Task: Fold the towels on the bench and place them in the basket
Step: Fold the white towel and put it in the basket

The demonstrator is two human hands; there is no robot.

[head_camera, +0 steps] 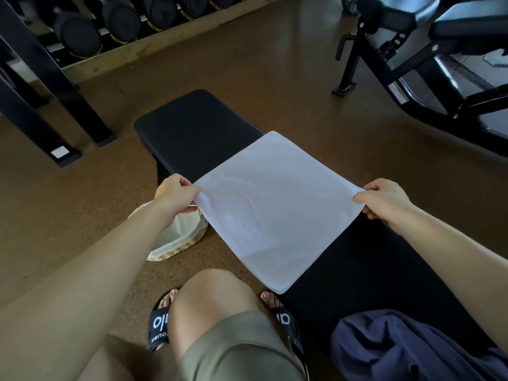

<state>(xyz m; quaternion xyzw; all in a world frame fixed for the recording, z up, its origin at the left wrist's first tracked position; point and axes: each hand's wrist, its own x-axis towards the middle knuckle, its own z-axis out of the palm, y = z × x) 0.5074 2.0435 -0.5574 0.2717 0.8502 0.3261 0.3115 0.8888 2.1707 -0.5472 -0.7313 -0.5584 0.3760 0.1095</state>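
Far left, up top: a rack of dumbbells [74, 31] by the wall, not part of the job.

Lower down, on the floor just left of the bench, sits the basket [176, 243]. It has a pale cloth lining. Can't see any towel in it, but the left arm hides part of it.

The left hand [176, 196] is closed, pinching one corner of the white towel [272, 210] w/ thumb on top. The towel lies spread flat across the black bench [198, 127], slanted, w/ one corner hanging a bit over the near edge.

The right hand [384, 200] is closed too, pinching the other corner of the same edge.

Bottom right, on the bench, a dark blue cloth [406, 350] sits in a bunched heap. Prob another towel, not folded.

How far: looks early. White towel is laid out, maybe folded once, can't tell. Left to do: finish folding it, drop it in the basket, then do the blue one.
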